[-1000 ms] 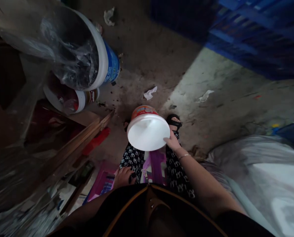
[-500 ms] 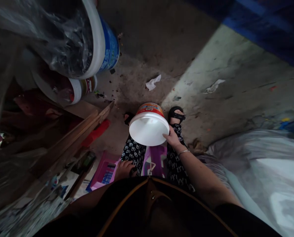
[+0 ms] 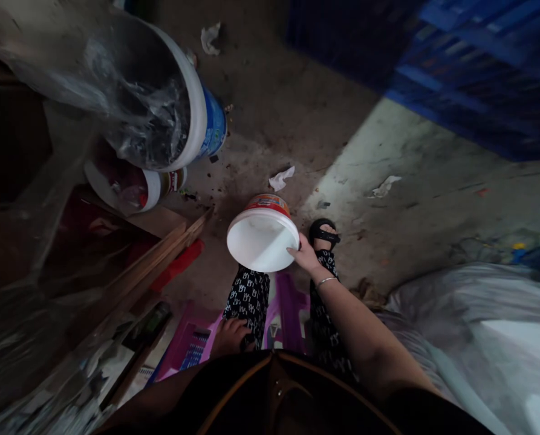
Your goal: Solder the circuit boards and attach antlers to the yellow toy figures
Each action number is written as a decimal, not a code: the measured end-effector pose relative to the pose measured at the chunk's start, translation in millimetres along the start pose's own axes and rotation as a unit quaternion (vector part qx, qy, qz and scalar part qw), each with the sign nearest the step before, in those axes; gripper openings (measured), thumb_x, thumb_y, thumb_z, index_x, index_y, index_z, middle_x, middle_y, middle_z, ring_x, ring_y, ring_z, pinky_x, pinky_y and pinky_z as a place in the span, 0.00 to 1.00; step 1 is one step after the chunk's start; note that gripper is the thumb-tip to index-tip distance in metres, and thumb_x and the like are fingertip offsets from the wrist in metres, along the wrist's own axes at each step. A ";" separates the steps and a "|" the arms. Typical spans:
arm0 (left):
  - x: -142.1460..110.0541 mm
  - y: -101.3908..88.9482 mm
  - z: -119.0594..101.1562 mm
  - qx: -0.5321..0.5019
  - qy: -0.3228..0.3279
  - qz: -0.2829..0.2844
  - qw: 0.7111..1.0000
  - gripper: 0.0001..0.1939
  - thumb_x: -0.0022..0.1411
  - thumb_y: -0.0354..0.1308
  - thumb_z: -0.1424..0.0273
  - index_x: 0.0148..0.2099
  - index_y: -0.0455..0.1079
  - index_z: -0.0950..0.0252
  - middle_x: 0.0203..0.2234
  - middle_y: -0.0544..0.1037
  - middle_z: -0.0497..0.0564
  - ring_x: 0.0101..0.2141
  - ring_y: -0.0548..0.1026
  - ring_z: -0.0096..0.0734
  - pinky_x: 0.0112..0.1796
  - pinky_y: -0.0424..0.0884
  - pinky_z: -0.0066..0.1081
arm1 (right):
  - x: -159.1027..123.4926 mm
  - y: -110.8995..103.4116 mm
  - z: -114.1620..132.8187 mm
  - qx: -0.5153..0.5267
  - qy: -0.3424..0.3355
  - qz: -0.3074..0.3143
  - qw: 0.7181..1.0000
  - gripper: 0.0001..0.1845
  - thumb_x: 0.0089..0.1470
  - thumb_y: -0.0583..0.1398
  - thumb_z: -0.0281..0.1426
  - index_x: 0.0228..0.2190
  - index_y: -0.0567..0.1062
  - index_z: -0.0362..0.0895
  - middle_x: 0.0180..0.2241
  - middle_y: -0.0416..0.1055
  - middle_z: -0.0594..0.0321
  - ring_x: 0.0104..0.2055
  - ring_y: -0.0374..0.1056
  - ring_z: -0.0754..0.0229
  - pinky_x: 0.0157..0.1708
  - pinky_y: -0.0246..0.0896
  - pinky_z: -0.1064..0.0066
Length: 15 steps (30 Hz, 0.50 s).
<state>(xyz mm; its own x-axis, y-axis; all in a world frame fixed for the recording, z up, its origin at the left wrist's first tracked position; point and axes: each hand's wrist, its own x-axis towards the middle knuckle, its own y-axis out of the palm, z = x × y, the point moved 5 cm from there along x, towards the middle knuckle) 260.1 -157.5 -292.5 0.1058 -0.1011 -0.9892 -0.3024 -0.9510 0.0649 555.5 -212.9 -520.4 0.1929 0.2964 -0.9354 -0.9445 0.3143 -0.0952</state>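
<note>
Centre: round, red-labelled white plastic bucket (image 3: 259,241) is gripped at rim by right hand (image 3: 305,255); judged light, stiff, best held there. Left hand (image 3: 231,335) is laid loose, lower centre.

Over there, the person's right arm (image 3: 374,323) stretches forward, the right hand (image 3: 306,254) gripping with its thumb (image 3: 293,251) inward; the left hand (image 3: 230,337) rests loosely curled against the left thigh (image 3: 248,297).

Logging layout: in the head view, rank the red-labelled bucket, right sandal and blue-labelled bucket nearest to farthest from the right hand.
1. Red-labelled bucket: rim gripped by the right hand.
2. Right sandal: slightly ahead, rightward.
3. Blue-labelled bucket: upper left.
</note>
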 end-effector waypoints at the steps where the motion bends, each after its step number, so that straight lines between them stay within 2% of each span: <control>1: 0.8 -0.8 -0.8 0.000 -0.001 -0.001 1.000 0.16 0.57 0.65 0.58 0.48 0.81 0.44 0.58 0.78 0.51 0.62 0.70 0.58 0.63 0.62 0.56 | 7.0 5.5 10.4 -0.002 -0.004 0.005 1.000 0.44 0.45 0.64 0.34 0.63 0.64 0.42 0.62 0.69 0.50 0.62 0.66 0.46 0.67 0.58 0.51; 5: 3.2 -5.1 -4.4 -0.001 -0.009 -0.007 1.000 0.16 0.54 0.66 0.59 0.47 0.81 0.45 0.57 0.79 0.53 0.60 0.72 0.60 0.62 0.64 0.56 | 32.2 25.9 50.2 -0.001 -0.020 0.031 0.999 0.45 0.47 0.64 0.33 0.66 0.61 0.41 0.58 0.73 0.50 0.57 0.70 0.48 0.62 0.64 0.54; 8: 3.3 -17.1 -6.3 -0.005 -0.011 -0.032 0.999 0.17 0.56 0.63 0.58 0.48 0.81 0.46 0.55 0.80 0.54 0.58 0.74 0.60 0.62 0.63 0.57 | 37.3 27.9 64.2 0.007 -0.038 0.037 0.999 0.54 0.48 0.67 0.37 0.71 0.52 0.40 0.66 0.64 0.46 0.59 0.70 0.49 0.61 0.67 0.58; 10: 2.2 -29.4 -7.4 -0.009 -0.006 -0.055 0.998 0.18 0.60 0.59 0.58 0.52 0.79 0.46 0.55 0.80 0.54 0.58 0.74 0.56 0.62 0.64 0.56 | 28.7 17.6 59.4 -0.024 -0.030 0.035 0.999 0.56 0.50 0.67 0.41 0.72 0.49 0.41 0.70 0.55 0.45 0.60 0.71 0.49 0.60 0.68 0.60; 11: 1.5 -35.6 -8.3 -0.010 -0.003 -0.064 0.998 0.18 0.61 0.57 0.59 0.53 0.78 0.46 0.54 0.80 0.54 0.57 0.75 0.54 0.62 0.64 0.55 | 20.0 8.5 53.3 -0.053 -0.016 0.032 0.998 0.53 0.53 0.66 0.42 0.72 0.51 0.41 0.71 0.54 0.45 0.59 0.71 0.50 0.60 0.68 0.60; 13: 0.0 -46.4 -11.5 -0.008 0.006 -0.075 0.997 0.17 0.62 0.55 0.62 0.50 0.78 0.48 0.52 0.81 0.55 0.55 0.76 0.53 0.61 0.66 0.54 | -6.4 -16.5 37.5 -0.118 0.028 0.020 0.992 0.43 0.57 0.61 0.40 0.69 0.58 0.40 0.67 0.62 0.44 0.60 0.72 0.49 0.62 0.67 0.59; 15: -0.9 -55.5 -17.5 0.001 0.013 -0.079 0.997 0.15 0.60 0.56 0.65 0.47 0.79 0.51 0.48 0.82 0.56 0.52 0.78 0.54 0.59 0.68 0.54 | -44.7 -45.7 22.6 -0.159 0.071 0.001 0.985 0.33 0.58 0.57 0.35 0.62 0.68 0.34 0.58 0.72 0.39 0.60 0.71 0.43 0.62 0.65 0.52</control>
<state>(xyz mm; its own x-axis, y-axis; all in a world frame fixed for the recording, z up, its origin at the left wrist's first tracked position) 293.4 -109.7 -292.8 0.1770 0.0419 -0.9833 -0.2815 -0.9552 -0.0914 596.1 -220.1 -466.6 0.1736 0.1597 -0.9718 -0.9846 0.0087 -0.1745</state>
